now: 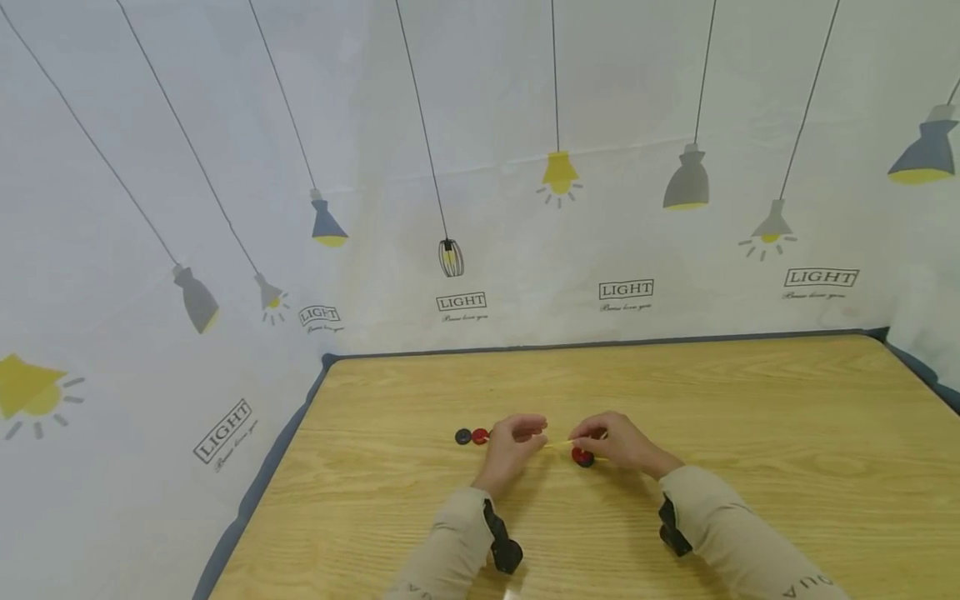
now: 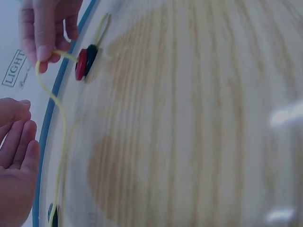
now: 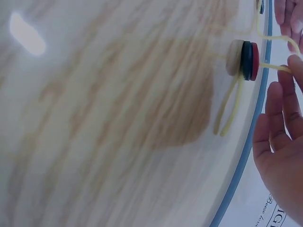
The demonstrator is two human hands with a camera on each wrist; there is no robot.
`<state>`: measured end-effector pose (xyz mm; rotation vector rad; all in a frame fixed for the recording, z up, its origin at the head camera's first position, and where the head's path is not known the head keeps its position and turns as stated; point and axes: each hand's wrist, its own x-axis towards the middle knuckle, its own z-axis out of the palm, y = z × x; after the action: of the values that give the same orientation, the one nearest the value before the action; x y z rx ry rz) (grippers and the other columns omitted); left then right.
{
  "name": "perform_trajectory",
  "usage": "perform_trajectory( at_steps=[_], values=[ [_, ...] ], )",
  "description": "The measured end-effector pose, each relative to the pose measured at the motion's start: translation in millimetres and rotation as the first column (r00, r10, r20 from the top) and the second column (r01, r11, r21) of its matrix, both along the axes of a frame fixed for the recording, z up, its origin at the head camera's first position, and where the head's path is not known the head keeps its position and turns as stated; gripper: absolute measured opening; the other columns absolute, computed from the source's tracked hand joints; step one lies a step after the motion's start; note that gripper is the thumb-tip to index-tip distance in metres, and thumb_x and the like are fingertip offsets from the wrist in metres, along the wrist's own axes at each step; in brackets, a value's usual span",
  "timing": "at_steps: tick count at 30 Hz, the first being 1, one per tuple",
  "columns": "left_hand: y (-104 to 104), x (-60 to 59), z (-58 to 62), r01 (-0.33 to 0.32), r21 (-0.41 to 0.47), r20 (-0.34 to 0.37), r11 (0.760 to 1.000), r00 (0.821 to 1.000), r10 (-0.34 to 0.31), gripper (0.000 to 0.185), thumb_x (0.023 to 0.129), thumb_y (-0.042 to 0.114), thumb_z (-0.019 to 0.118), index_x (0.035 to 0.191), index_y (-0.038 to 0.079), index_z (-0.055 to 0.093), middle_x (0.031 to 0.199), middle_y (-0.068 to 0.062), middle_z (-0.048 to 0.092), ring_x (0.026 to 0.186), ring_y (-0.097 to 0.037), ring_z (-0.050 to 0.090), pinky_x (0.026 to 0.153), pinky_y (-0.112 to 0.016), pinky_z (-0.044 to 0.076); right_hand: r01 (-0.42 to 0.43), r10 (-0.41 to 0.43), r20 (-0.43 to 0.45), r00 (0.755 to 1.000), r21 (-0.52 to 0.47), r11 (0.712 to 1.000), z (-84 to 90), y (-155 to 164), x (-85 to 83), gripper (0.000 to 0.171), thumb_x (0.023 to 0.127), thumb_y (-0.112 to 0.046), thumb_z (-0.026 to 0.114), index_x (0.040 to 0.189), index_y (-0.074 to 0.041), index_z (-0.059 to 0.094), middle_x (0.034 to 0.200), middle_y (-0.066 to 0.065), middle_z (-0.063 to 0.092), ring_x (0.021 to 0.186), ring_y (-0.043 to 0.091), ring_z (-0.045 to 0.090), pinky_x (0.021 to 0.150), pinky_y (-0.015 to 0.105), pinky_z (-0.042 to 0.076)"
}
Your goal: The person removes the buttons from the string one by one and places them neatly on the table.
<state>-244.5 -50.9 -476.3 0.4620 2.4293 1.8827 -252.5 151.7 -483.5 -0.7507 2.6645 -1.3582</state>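
Note:
My right hand [image 1: 618,440] pinches a thin yellow cord [image 2: 61,118] between thumb and fingertips. Just below those fingertips, a red disc [image 2: 81,65] and a dark disc [image 2: 91,59] are strung face to face on the cord, standing on edge in the wrist views. A loose end of cord [image 3: 232,109] trails behind them. My left hand [image 1: 510,450] hovers beside the cord, fingers loosely extended and nothing gripped. Left of it lie another dark disc [image 1: 463,436] and another red disc [image 1: 480,436], the red one partly behind the hand.
The wooden table [image 1: 360,517] has a blue edge trim along its back and left side. A pale cloth wall [image 1: 525,250] printed with lamps rises behind it. Black straps with cameras [image 1: 504,546] sit at both sleeve cuffs.

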Motion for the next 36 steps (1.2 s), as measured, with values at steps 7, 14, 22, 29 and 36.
perform_trajectory(
  at_steps=[7, 14, 22, 29, 36],
  values=[
    [14.1, 4.7, -6.5, 0.051, -0.002, 0.019, 0.999, 0.999, -0.051, 0.023, 0.080, -0.004, 0.059, 0.102, -0.010, 0.059, 0.098, -0.021, 0.060, 0.093, -0.034, 0.056, 0.080, -0.037, 0.046, -0.018, 0.016, -0.040, 0.999, -0.050, 0.999, -5.6, -0.1, -1.9, 0.018, 0.086, -0.018, 0.059, 0.087, -0.001, 0.066, 0.078, 0.000, 0.063, 0.069, 0.011, 0.056, 0.061, 0.027, 0.046],
    [18.9, -5.9, -32.8, 0.040, -0.043, 0.016, 0.998, 0.999, -0.039, 0.023, 0.079, 0.004, 0.065, 0.100, -0.003, 0.062, 0.090, -0.009, 0.063, 0.082, -0.017, 0.059, 0.072, -0.024, 0.047, -0.045, 0.036, -0.083, 0.996, -0.109, 0.993, -10.3, 0.2, -4.6, 0.019, 0.086, -0.025, 0.059, 0.084, -0.007, 0.066, 0.075, -0.005, 0.061, 0.067, 0.009, 0.054, 0.058, 0.027, 0.045],
    [19.9, -4.7, -33.3, 0.044, -0.135, 0.020, 0.990, 0.999, -0.042, 0.018, 0.080, 0.011, 0.065, 0.096, 0.001, 0.064, 0.081, -0.001, 0.060, 0.072, -0.007, 0.055, 0.066, -0.020, 0.046, 0.042, -0.042, -0.016, 0.999, -0.017, 0.999, -3.8, -3.8, 0.1, 0.009, 0.085, -0.010, 0.059, 0.085, -0.004, 0.065, 0.077, 0.001, 0.061, 0.069, 0.013, 0.054, 0.062, 0.026, 0.045],
    [20.3, -3.2, -31.3, 0.036, -0.139, 0.035, 0.990, 0.999, -0.031, 0.017, 0.084, 0.017, 0.060, 0.091, 0.002, 0.066, 0.074, 0.002, 0.060, 0.065, -0.003, 0.052, 0.060, -0.019, 0.044, 0.049, -0.049, -0.007, 0.999, -0.025, 0.999, -6.8, -3.2, -1.5, 0.009, 0.085, -0.009, 0.059, 0.088, -0.002, 0.064, 0.080, 0.003, 0.062, 0.071, 0.015, 0.055, 0.062, 0.027, 0.046],
    [19.1, -4.7, -28.4, 0.015, -0.143, 0.048, 0.990, 0.999, -0.008, 0.018, 0.086, 0.021, 0.058, 0.088, 0.006, 0.066, 0.074, 0.005, 0.058, 0.066, -0.004, 0.050, 0.060, -0.020, 0.042, 0.034, -0.034, -0.015, 0.999, -0.023, 0.999, -10.9, -4.5, -3.7, 0.009, 0.084, -0.007, 0.060, 0.089, -0.001, 0.063, 0.079, 0.003, 0.059, 0.070, 0.014, 0.053, 0.061, 0.025, 0.045]
  ],
)
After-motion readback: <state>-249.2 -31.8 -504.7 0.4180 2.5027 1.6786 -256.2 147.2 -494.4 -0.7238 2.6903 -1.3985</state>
